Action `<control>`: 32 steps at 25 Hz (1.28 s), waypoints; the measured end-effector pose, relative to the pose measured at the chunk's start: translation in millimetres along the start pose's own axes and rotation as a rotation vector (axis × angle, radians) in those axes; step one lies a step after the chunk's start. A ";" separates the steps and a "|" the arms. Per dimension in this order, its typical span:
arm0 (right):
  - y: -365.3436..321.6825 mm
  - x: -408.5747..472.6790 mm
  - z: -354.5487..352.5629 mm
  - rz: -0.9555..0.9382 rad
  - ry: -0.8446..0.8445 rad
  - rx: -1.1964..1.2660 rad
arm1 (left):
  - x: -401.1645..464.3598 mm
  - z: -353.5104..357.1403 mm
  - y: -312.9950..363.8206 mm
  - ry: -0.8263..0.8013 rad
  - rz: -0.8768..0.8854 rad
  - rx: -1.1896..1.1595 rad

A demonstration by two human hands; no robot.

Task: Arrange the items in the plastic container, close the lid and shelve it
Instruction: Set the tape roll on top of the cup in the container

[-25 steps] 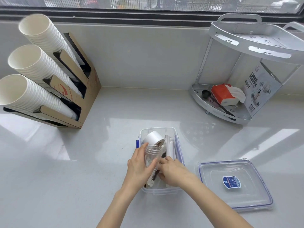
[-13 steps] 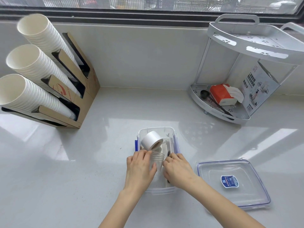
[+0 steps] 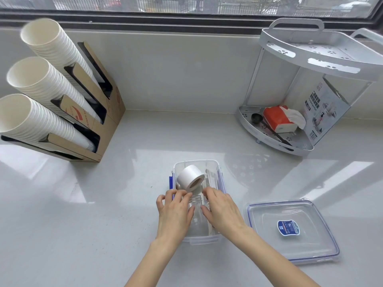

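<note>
Glossy white counter point(image 3: 83, 224) under a window point(image 3: 186, 5)

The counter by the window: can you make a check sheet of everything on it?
Surface: glossy white counter.
Job's things: clear plastic container holding white tape roll and clear plastic jar; clear blue-edged lid lies off, to its right.
Clutter: cardboard holder of white paper cups.
Hands: left hand and right hand rest on the jar.
Cables: nothing seen.
Surroundings: white corner shelf with red tissue pack; window.
</note>
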State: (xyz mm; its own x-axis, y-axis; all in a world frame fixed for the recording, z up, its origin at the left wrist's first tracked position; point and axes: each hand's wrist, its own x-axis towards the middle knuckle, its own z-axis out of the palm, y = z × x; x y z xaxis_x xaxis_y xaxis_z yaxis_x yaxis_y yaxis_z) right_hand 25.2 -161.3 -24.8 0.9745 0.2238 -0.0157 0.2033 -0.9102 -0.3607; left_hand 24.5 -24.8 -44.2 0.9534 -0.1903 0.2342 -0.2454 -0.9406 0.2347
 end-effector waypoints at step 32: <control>3.7 42.5 -20.6 0.071 0.032 0.113 | 35.1 -10.9 -9.2 0.009 -0.112 -0.199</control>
State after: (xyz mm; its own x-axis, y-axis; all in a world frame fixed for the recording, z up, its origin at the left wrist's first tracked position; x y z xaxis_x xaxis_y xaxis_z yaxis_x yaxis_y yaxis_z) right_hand 69.3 -162.4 -7.6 0.9890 0.1472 -0.0159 0.1232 -0.8779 -0.4626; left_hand 58.3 -19.7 -27.8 0.9752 -0.0850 0.2041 -0.1691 -0.8815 0.4408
